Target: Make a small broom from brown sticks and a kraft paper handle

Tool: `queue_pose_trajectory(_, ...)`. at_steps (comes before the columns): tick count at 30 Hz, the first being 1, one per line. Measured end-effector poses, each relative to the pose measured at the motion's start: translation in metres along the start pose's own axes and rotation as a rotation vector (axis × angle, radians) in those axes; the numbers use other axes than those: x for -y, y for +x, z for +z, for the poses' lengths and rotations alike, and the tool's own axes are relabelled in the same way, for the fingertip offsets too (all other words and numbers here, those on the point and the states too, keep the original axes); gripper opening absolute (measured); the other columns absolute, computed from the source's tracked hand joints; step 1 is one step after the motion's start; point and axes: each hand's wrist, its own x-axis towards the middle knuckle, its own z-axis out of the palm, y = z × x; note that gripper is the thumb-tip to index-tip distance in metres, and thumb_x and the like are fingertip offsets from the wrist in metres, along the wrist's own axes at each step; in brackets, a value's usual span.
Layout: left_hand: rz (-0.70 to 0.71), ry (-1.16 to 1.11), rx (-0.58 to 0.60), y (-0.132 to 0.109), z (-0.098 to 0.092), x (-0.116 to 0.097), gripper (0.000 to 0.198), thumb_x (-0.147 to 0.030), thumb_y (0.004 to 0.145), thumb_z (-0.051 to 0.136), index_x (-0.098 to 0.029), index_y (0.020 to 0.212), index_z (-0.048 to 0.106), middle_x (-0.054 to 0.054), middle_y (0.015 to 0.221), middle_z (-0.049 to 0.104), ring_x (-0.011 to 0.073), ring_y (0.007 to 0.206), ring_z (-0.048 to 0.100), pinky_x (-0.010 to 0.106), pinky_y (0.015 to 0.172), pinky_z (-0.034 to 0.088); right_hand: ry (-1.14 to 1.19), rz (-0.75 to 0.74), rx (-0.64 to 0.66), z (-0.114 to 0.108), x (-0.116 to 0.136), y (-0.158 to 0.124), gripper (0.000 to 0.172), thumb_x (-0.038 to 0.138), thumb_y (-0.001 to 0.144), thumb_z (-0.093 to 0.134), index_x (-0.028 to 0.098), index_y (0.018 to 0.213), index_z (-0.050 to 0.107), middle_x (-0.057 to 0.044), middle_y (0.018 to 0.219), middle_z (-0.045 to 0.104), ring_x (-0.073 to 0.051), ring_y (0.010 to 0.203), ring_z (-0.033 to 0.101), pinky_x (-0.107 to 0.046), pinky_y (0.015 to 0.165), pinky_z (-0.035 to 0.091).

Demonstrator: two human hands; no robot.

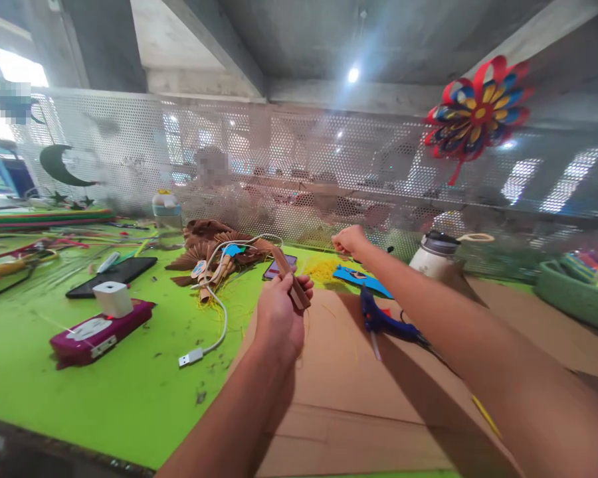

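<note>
My left hand [280,317] is closed around a brown paper strip [280,259], which looks folded and points away from me. Stretched forward, my right hand [349,240] has its fingers curled together; whatever they may hold is hidden. Yellow shredded strands [325,270] lie just below that hand, beside a blue piece [361,279] with a dark pattern. Under my right forearm rests a blue glue gun [376,315] on a cardboard sheet [339,372]. A phone [279,267] lies partly behind the strip.
A brown paper craft figure [219,255] and a white USB cable [219,332] lie left of my hands. Farther left is a purple power strip [104,332] with a white charger [112,300]. A bottle [167,219], a flask [433,252] and a green basket [573,292] stand around.
</note>
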Motion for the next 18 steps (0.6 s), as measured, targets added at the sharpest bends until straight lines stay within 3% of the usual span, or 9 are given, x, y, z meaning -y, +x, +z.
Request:
queue_pose_trajectory(5,-0.041,0.04,0.011,0.001,-0.001,0.006,0.014,-0.007,0.087,0.036,-0.012,0.089,0.048,0.002,0.058,0.056,0.0097,0.049,0.056,0.019,0.049,0.045,0.178,-0.061,0.003,-0.056,0.031,-0.015,0.028,0.03,0.088,0.053,0.014,0.111,0.055,-0.007,0.107,0.06,-0.018,0.088,0.061,-0.037,0.074,0.052)
queue_pose_trajectory(7,-0.059,0.079,0.023,0.002,-0.002,0.009,0.014,-0.007,0.087,0.036,-0.012,0.09,0.049,0.002,0.057,0.056,0.01,0.048,0.056,0.019,0.049,0.045,0.261,-0.134,-0.024,-0.075,0.049,-0.025,0.016,0.023,0.088,0.051,0.011,0.095,0.06,-0.004,0.08,0.062,-0.011,0.066,0.059,-0.027,0.062,0.05)
queue_pose_trajectory(10,-0.073,0.111,0.036,0.005,-0.005,0.011,0.015,-0.007,0.088,0.035,-0.013,0.09,0.049,0.001,0.057,0.056,0.0099,0.047,0.056,0.019,0.048,0.046,0.366,-0.256,-0.073,-0.096,0.078,-0.043,0.016,0.016,0.088,0.049,0.015,0.077,0.06,0.007,0.047,0.043,-0.005,0.041,0.041,-0.02,0.05,0.044)
queue_pose_trajectory(14,-0.117,0.116,0.09,0.008,-0.007,0.01,0.015,-0.008,0.088,0.036,-0.012,0.089,0.05,0.002,0.057,0.057,0.0101,0.048,0.056,0.02,0.048,0.047,0.411,-0.403,-0.038,-0.11,0.105,-0.07,0.018,0.015,0.085,0.053,0.017,0.068,0.06,0.012,0.036,0.027,-0.003,0.032,0.025,-0.018,0.042,0.038)
queue_pose_trajectory(18,-0.202,0.131,0.192,0.001,-0.004,0.012,0.016,-0.008,0.087,0.038,-0.01,0.09,0.053,0.004,0.058,0.059,0.0113,0.049,0.058,0.021,0.049,0.048,0.16,-0.319,0.07,-0.101,0.104,-0.085,0.021,0.013,0.08,0.06,0.016,0.059,0.061,0.012,0.032,0.026,-0.003,0.031,0.021,-0.017,0.033,0.029)
